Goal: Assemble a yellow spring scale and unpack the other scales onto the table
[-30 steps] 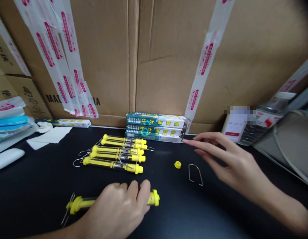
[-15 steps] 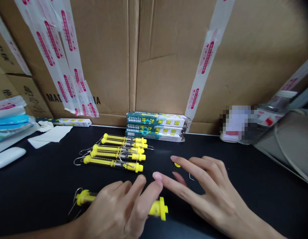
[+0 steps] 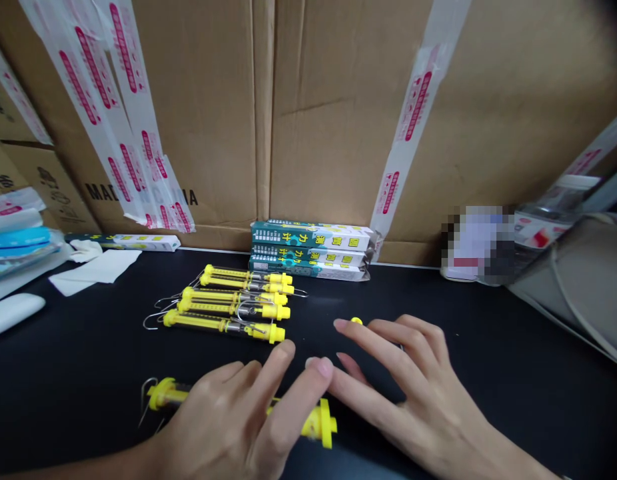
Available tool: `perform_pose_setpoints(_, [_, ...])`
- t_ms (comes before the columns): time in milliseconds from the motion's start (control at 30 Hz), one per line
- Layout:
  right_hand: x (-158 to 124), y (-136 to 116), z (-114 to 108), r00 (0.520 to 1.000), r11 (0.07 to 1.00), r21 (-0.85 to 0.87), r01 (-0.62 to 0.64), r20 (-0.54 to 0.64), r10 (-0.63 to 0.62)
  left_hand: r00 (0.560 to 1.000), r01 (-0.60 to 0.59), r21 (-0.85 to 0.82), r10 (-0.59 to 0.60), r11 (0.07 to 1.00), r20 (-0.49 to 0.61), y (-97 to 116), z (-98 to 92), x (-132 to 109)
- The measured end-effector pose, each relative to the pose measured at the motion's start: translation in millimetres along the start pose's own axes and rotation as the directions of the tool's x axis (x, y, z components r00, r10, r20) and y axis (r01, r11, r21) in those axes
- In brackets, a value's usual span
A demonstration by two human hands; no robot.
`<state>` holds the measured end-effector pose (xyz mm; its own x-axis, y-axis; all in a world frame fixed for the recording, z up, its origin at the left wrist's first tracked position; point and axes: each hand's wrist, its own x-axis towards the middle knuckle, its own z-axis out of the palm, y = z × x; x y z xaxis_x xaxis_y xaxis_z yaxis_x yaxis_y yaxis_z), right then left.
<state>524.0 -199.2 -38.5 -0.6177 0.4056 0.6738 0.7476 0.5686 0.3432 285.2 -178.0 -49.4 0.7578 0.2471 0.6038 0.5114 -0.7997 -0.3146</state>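
My left hand [image 3: 238, 413] lies across a yellow, clear-tubed spring scale [image 3: 316, 423], its rear fingers curled over the barrel and hiding the middle. A wire hook shows at the scale's left end. The left thumb and forefinger stretch out past the barrel. Their neighbour, my right hand [image 3: 413, 387], has its fingers apart and holds nothing visible; one fingertip meets the left thumb tip. Just beyond the right fingers sits a small yellow cap [image 3: 356, 321]. Several similar spring scales [image 3: 198, 321] lie side by side farther back, hooks pointing left.
Printed boxes [image 3: 311, 250] are stacked at the back against a large taped carton [image 3: 213, 120]. To the left are another slim box [image 3: 146, 241], white paper [image 3: 96, 272] and a white rounded object [image 3: 16, 313]. A plastic bottle [image 3: 543, 227] stands at right.
My right fingers have shifted slightly left and now mostly cover a small bent metal piece that showed beside them. The left hand keeps its place on the spring scale. The view has tilted slightly.
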Motion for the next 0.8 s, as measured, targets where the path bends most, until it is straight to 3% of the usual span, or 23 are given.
perform_pose_setpoints(333, [-11.9,-15.6,9.0,0.968,0.959,0.129,-0.251,0.020,0.251,0.995,-0.052,0.005,0.052,0.999,0.082,0.8,-3.6,-6.4])
perform_pose_setpoints(467, [-14.3,-18.7,15.5,0.966,0.956,0.142,-0.257,0.003,0.260,0.992,-0.084,0.009,0.082,0.996,0.091,-0.6,-5.7,-6.1])
perform_pose_setpoints(633, [-12.3,-18.9,18.0,0.925,0.904,0.209,-0.373,0.003,0.381,0.995,-0.081,-0.002,0.081,0.997,0.055,0.3,-8.1,-1.5])
perform_pose_setpoints(800, [-11.7,-16.5,19.7,0.924,0.888,0.285,-0.362,-0.020,0.383,0.995,-0.085,-0.049,0.088,0.995,0.045,1.9,-11.8,0.1])
